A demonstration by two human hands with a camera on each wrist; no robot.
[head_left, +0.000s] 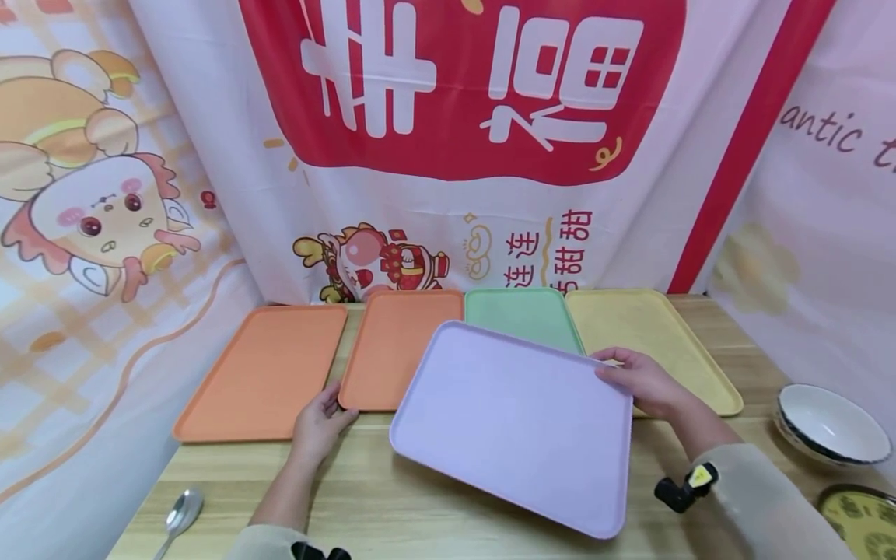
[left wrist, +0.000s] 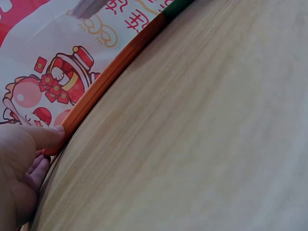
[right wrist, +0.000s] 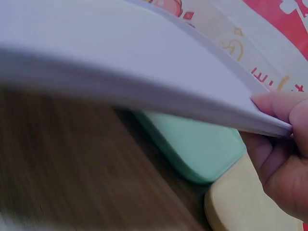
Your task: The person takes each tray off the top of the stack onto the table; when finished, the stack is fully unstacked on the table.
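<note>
My right hand (head_left: 640,381) grips a lavender tray (head_left: 518,428) near its far right corner, thumb on top and fingers beneath. The tray is tilted above the table, over parts of the green tray (head_left: 521,315) and the middle orange tray (head_left: 402,342). In the right wrist view, the lavender tray's edge (right wrist: 144,96) rises over the green and yellow trays. At the near left corner of the middle orange tray, my left hand (head_left: 318,428) pinches the rim. The left wrist view has the thumb on the orange rim (left wrist: 106,79), with curled fingers at the corner.
Another orange tray (head_left: 266,373) lies at the left, and a yellow tray (head_left: 651,342) at the back right. A spoon (head_left: 183,513) rests near the left front. Toward the right edge stand a white bowl (head_left: 833,424) and a patterned yellow dish (head_left: 864,521). Printed cloth (head_left: 448,194) hangs behind.
</note>
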